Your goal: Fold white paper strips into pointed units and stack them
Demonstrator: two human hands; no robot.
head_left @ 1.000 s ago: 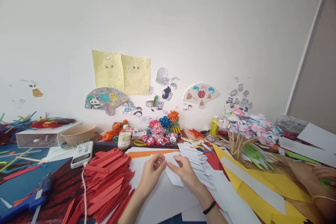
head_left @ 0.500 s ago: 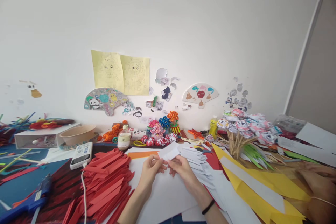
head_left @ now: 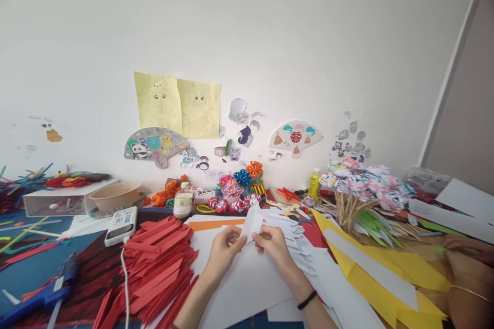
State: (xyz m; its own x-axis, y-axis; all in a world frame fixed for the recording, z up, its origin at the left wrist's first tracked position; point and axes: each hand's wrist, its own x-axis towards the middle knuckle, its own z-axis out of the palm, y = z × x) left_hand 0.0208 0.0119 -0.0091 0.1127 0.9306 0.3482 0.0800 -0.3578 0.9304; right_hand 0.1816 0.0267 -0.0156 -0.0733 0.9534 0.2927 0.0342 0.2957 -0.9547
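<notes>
Between my two hands stands a small folded piece of white paper (head_left: 252, 221), narrow and pointing away from me. My left hand (head_left: 227, 247) pinches its lower left edge with thumb and fingers. On the other side, my right hand (head_left: 270, 245) grips the lower right edge, fingers curled. Below them lies a stack of white sheets (head_left: 243, 288). To the left is a heap of folded red paper strips (head_left: 158, 267). A pile of folded white paper pieces (head_left: 287, 234) lies just right of my right hand.
A blue glue gun (head_left: 57, 288) and a white power bank (head_left: 121, 226) with a cable lie left. A bottle (head_left: 182, 201) and paper flowers (head_left: 231, 190) stand behind. Yellow paper (head_left: 417, 267) and a bunch of stick-stemmed flowers (head_left: 355, 185) are right, near another person's arm (head_left: 469, 272).
The folded white paper has turned from lying slantwise to a narrower, more upright position between my hands. My hands have shifted slightly, and the other person's arm at right has moved.
</notes>
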